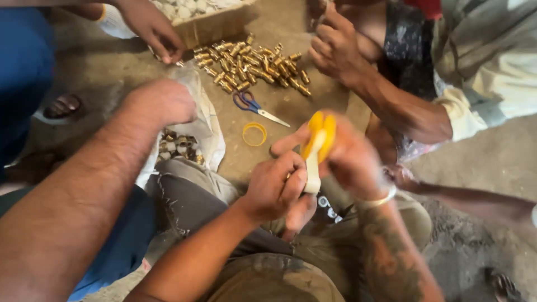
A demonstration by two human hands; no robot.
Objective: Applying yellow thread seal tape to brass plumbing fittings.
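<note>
In the middle of the frame, the left hand (278,187) has its fingers closed around a small brass part that is mostly hidden. White tape (312,168) runs up from that part to a yellow tape roll (320,134). The right hand (349,159) has its fingers closed on the yellow roll, just beside the left hand.

At the top middle, a pile of brass parts (254,64) lies on the floor (291,22). Blue scissors (254,106) and a yellow ring (254,134) lie just below the pile. At the left, another person's hand (162,103) reaches into a white bag (210,131) with more brass parts. More hands of other people are at the upper left (151,28) and upper right (335,47).
</note>
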